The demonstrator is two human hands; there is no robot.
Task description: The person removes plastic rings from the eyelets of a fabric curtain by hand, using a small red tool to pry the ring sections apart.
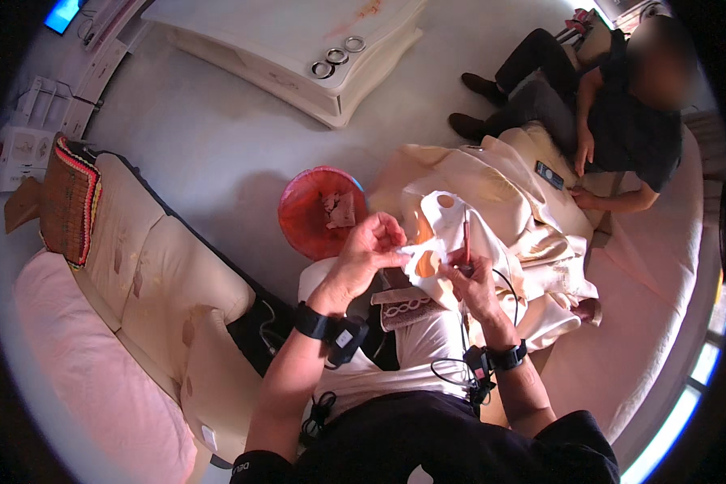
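A white piece of fabric (451, 209) with cut-out holes lies over my lap and is lifted between my two hands. My left hand (369, 251) pinches its left edge between thumb and fingers. My right hand (475, 284) grips its right side near an orange-lined hole, and also holds a thin tool with a red handle (466, 236), pointing away from me. What kind of tool it is cannot be told. Below the fabric, a brown patterned cloth (402, 311) rests on my thigh.
A red bin (314, 212) with scraps inside stands on the floor beyond my left hand. A person (635, 121) sits on the sofa at the right, near a remote control (549, 175). Farther off is a white low table (266, 48). Cream upholstery (157, 260) runs along the left.
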